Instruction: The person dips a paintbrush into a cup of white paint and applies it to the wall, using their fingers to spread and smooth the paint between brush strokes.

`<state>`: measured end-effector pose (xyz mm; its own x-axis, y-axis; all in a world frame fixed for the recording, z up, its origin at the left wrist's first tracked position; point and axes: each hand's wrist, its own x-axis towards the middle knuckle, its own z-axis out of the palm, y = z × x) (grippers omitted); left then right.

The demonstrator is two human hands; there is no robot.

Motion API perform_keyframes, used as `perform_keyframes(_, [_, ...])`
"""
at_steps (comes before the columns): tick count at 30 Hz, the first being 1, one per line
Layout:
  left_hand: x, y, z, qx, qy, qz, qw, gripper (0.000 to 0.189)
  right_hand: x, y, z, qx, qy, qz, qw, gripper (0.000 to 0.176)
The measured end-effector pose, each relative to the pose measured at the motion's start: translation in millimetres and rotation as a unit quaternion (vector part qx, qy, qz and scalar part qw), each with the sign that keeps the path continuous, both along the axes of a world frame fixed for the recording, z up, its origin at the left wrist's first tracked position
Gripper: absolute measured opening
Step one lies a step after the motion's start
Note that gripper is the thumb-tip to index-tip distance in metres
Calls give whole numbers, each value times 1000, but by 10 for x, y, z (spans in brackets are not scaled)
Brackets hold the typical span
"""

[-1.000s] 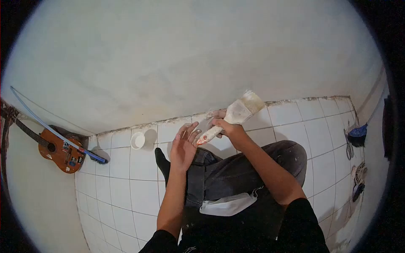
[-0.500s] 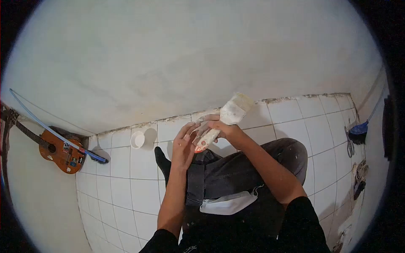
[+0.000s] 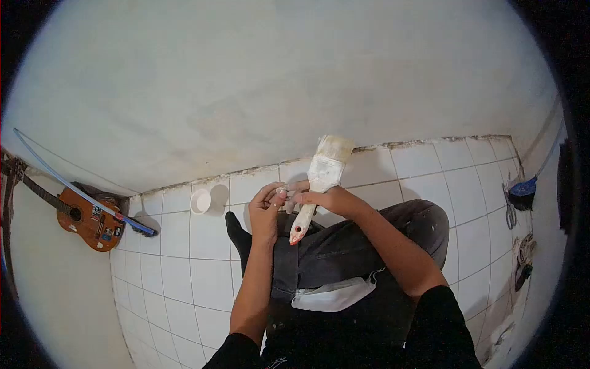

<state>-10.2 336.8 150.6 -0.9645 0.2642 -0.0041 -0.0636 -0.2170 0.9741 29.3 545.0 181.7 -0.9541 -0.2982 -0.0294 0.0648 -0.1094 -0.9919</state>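
Note:
A wide paintbrush (image 3: 324, 175) crusted with white paint stands in front of my lap, bristles toward the wall and red-tipped handle end toward me. My right hand (image 3: 335, 200) is closed round its handle, thumb across the front. Just left of the brush, my left hand (image 3: 265, 209) is raised with fingers curled in toward the thumb, close to the right fingertips. White smears show on its fingertips; whether a small thing sits between them I cannot make out.
A white cup (image 3: 200, 202) stands on the tiled floor by the wall (image 3: 246, 92). A guitar (image 3: 92, 218) and blue broom (image 3: 140, 227) are at left. Scissors (image 3: 511, 215) and a blue brush (image 3: 523, 187) are at right. A white face mask (image 3: 335, 295) lies on my lap.
The paintbrush has swung more upright, its bristles moving left. My left fingers have curled in more tightly near the right fingertips.

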Motion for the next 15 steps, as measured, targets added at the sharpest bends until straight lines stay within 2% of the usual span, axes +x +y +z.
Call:
perform_keyframes(2, [-3,1,-4,-13,-2,4,1000,27,-3,6,25,0,5,-2,1000,45])
perform_keyframes(4, [5,31,46,63,-37,30,997,32,-10,7,34,0,9,-5,1000,44])
perform_keyframes(5, [4,37,74,63,-37,29,997,32,-18,8,23,-13,9,-7,1000,44])
perform_keyframes(7, [5,45,143,148,-103,54,982,38,-15,5,75,-26,9,-8,1000,43])
perform_keyframes(10, [10,48,154,158,-106,13,982,45,-13,1,67,-38,-17,-23,999,43])
perform_keyframes(12, [9,51,146,168,-107,-5,980,49,-58,7,-96,-109,-90,-30,989,46])
perform_keyframes(13, [-6,52,126,174,-102,-16,979,50,-47,43,-87,-105,-92,-23,990,46])
perform_keyframes(15, [-34,34,100,192,-96,-14,977,51,-28,144,-1,-222,-51,50,972,53])
